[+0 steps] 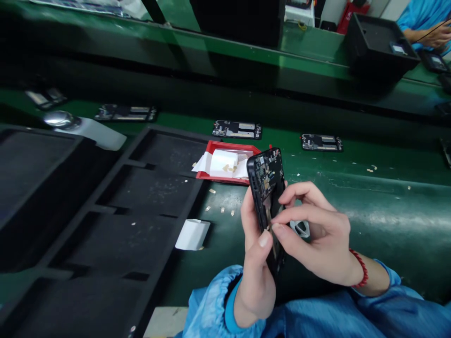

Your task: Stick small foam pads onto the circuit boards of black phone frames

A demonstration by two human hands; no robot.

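Note:
My left hand [259,277] is wrapped round an opened phone [265,180], holding it upright and tilted above the bench. The phone's bare circuit board faces right, towards my other hand. My right hand [320,234] has its thumb and index fingertips pinched together at the phone's lower inner side. What they grip, if anything, is too small to make out. Behind the phone stands a red tray [225,180] with a curled white paper strip [223,162] and small tan tabs in it. A grey-and-white object [301,228] lies partly hidden under my right hand.
Opened phones [237,129] lie in a row along the green bench [387,206]. A black compartment tray [158,263] fills the left, beside a white container with a metal top [102,134]. White paper [192,234] and loose tan tabs lie nearby. Another person's hands [437,36] show top right.

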